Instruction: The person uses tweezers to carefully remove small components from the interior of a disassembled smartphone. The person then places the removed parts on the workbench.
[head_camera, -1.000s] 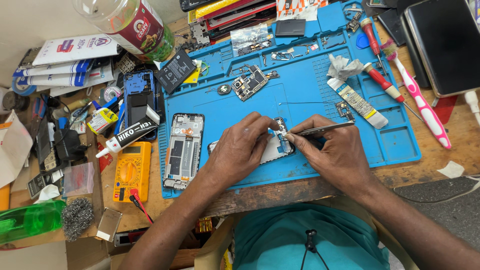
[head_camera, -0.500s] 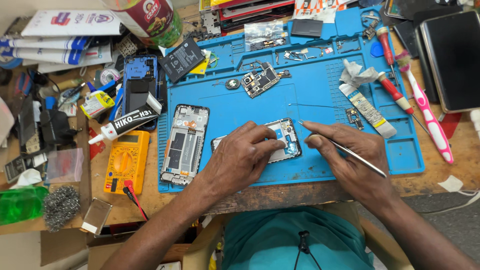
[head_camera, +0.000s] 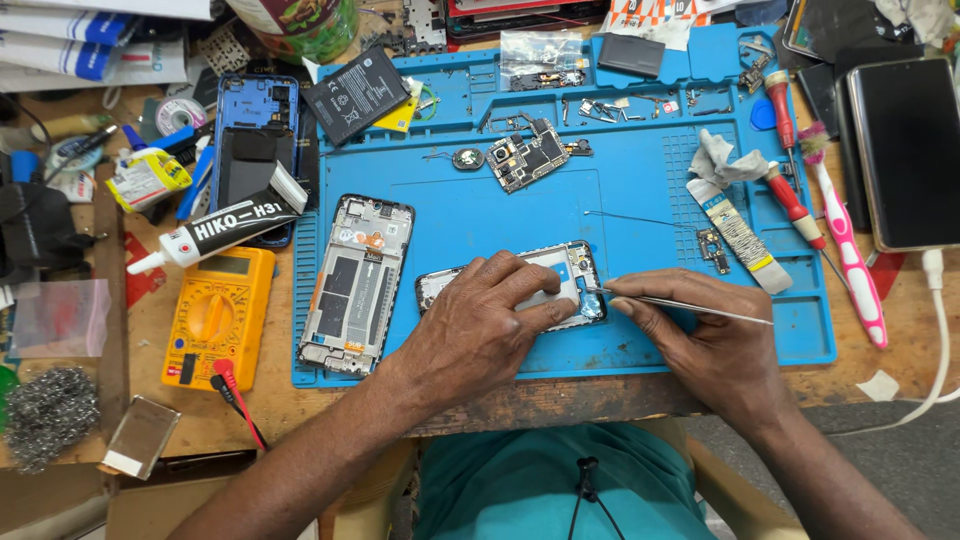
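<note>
An opened phone body (head_camera: 565, 270) lies across the blue work mat (head_camera: 640, 180) near its front edge. My left hand (head_camera: 480, 320) presses flat on it and covers its middle and left part. In my right hand (head_camera: 700, 335) I pinch thin metal tweezers (head_camera: 690, 305), whose tip touches the phone's right end. A second opened phone frame (head_camera: 352, 285) lies upright to the left, apart from both hands. Further back on the mat sits a circuit board (head_camera: 528, 155).
A yellow multimeter (head_camera: 215, 315) with red probe lies left of the mat, a glue tube (head_camera: 220, 230) above it. Screwdrivers (head_camera: 790, 200), a pink toothbrush (head_camera: 850, 260) and a paste tube (head_camera: 740, 235) lie right. A dark phone (head_camera: 905, 150) is at far right; a battery (head_camera: 355, 95) at back.
My right hand has swung the tweezers from a diagonal to nearly level, tip staying at the phone's right end. My left hand stays pressed on the phone. The view has shifted slightly.
</note>
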